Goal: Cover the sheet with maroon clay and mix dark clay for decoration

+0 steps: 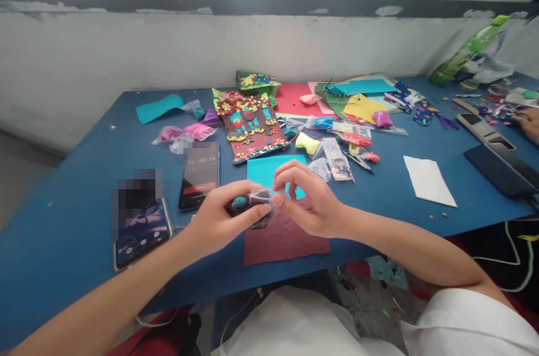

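My left hand (223, 215) is closed around a small clear plastic bag (260, 197) with something dark, perhaps clay, inside. A blue lump (240, 202) shows between thumb and fingers of the same hand. My right hand (314, 201) pinches the bag's thin, clear end between thumb and fingertips. Under both hands lies a sheet, turquoise (263, 168) in its far part and covered with a maroon layer (286, 243) in its near part. Just beyond stands a decorated clay panel (252, 126) with yellow, red and blue pieces.
Two phones (200, 176) (143, 232) lie on the left. Bags of coloured clay (197, 131), paper sheets (362, 86) and a yellow lump (308, 144) are spread toward the wall. A white card (428, 181), a green bottle (467, 53) and another person's hand (529, 123) are on the right.
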### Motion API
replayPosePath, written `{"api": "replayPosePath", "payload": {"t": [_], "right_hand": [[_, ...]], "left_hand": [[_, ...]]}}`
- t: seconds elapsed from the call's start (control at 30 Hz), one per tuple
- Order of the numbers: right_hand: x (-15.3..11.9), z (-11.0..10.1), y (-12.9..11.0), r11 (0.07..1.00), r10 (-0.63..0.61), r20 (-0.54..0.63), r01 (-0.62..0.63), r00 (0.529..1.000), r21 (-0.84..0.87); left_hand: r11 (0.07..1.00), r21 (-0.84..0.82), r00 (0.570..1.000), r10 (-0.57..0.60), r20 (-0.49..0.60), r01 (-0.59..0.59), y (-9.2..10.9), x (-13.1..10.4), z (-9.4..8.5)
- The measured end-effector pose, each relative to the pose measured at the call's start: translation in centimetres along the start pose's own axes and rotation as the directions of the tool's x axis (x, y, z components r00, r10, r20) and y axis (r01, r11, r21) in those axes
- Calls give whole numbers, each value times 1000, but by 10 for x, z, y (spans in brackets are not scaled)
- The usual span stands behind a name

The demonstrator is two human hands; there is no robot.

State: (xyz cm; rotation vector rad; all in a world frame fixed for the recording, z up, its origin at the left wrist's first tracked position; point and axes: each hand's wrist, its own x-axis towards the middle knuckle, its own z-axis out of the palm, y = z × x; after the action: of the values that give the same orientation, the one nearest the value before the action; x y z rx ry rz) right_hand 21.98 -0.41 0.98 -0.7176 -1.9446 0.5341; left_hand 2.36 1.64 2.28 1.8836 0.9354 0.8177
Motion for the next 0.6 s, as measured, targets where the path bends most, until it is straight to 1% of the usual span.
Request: {"api": "replayPosePath", "payload": {"t": [0.1, 0.17, 0.23, 0.33, 0.4, 0.5, 0.53, 0.6], "right_hand": [[0, -1, 0, 999, 21, 17, -22, 1000, 42], [0, -1, 0, 994, 64, 57, -69, 996, 83], [0, -1, 0, 990, 95, 74, -102, 993, 100], [0, -2, 2, 996, 49, 85, -55, 995, 76], [1, -3, 2, 997, 13, 151, -24, 988, 74], [2, -7, 3, 997, 1, 279, -23, 960, 78], [3, -7, 4, 997, -8, 291, -15, 957, 76], [3, -8, 4, 997, -29, 245, 11, 969, 74]], "left_hand": [[997, 24, 997, 78, 15, -78, -2, -1, -1], [995, 0, 995, 97, 6, -97, -3, 0, -2], [994, -34, 995, 104, -3, -104, -4, 0, -3], [992, -49, 993, 113, -22, -114, -5, -1, -3], [989, -34, 990, 143, -9, -143, -5, -2, -3], [980, -16, 980, 199, 32, -198, -4, -3, -2], [977, -15, 977, 212, 37, -212, -3, -3, -2], [974, -14, 974, 227, 26, -226, -2, -3, -2]]}}
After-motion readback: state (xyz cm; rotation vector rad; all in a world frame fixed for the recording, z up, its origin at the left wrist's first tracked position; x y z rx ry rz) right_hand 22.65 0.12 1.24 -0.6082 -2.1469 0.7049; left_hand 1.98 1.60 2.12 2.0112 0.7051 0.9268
